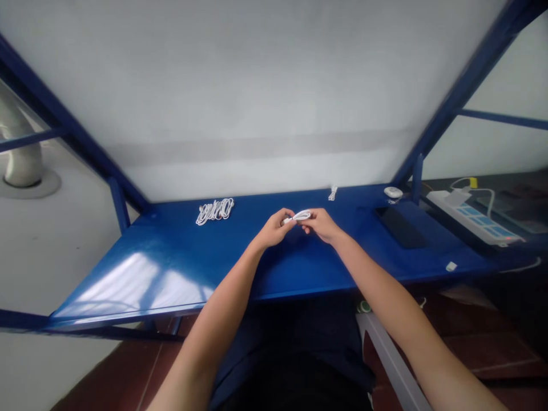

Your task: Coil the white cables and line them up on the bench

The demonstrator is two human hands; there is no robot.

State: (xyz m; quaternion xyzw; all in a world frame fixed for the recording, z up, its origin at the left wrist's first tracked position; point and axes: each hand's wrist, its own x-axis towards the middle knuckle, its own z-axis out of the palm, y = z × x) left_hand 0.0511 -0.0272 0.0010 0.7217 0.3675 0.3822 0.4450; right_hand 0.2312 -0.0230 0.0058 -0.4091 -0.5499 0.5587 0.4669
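Gently, hands [274, 229] pinching looped white cable [302, 215], glossy blue tabletop [128, 282]

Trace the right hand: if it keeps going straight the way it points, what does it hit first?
The white cable comes first: the right hand already grips it, pointing up and left. The left hand lies just beyond, though depth is hard to judge here.

Blue metal-framed workbench [299, 274], white wall [257, 85], dark red floor tiles [483, 348]
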